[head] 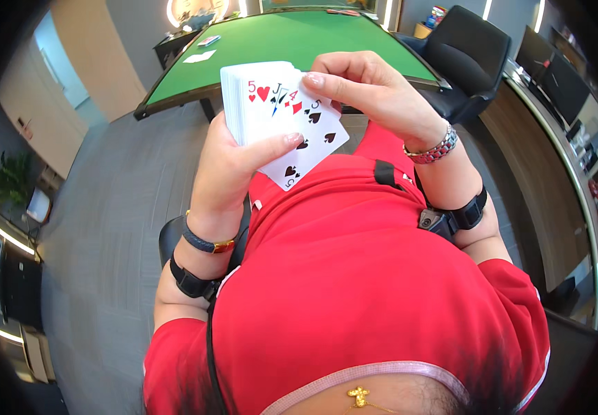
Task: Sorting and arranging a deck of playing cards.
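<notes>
My left hand (231,161) grips a thick deck of playing cards (247,122) from its left side, its thumb pressed across the faces. The deck is held upright above my lap, with the faces towards me. In front, a card of spades (304,155) slants down to the right. Partly fanned behind it are the corners of a diamond card, a jack and a heart card. The thumb of my right hand (366,88) presses on the upper right corners of the fanned cards, and its other fingers are curled, partly hidden behind them.
Beyond my hands stands a green-felt table (288,39) with dark edges. On its left part lie a card box (209,41) and some loose white cards (199,56). A black armchair (459,57) is at the table's right. A wood-panelled counter (542,181) runs along my right.
</notes>
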Available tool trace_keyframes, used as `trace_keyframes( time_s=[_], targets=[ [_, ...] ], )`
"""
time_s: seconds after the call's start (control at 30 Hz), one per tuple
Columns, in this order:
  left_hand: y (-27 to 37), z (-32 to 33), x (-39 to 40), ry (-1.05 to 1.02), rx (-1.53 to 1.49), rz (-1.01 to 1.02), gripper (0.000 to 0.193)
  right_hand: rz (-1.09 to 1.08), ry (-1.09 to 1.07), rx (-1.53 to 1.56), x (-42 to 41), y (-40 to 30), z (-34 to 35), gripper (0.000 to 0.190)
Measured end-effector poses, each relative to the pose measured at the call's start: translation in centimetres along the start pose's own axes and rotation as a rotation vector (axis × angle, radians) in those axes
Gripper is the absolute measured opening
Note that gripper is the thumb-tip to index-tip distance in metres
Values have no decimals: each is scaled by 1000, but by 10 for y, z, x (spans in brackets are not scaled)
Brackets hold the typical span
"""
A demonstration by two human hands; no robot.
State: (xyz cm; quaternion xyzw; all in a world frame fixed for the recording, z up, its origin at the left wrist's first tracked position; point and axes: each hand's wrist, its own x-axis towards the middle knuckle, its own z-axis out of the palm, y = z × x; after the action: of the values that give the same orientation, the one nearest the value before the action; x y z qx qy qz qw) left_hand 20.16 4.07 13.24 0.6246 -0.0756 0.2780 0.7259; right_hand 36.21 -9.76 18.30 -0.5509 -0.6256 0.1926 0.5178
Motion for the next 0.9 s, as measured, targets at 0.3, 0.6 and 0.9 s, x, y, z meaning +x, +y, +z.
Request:
trace_keyframes(
  time_s=[0.3,0.6,0.9],
  targets=[
    [-12,-6,19,-140,-69,-58,42,41,115,-131,-10,4,-1,30],
    [-15,-13,26,-205,-59,-10,41,55,182,-205,-7,-1,6,33],
    [-17,-14,18,-123,-64,13,40,39,131,-154,-5,-6,8,35]
  ],
)
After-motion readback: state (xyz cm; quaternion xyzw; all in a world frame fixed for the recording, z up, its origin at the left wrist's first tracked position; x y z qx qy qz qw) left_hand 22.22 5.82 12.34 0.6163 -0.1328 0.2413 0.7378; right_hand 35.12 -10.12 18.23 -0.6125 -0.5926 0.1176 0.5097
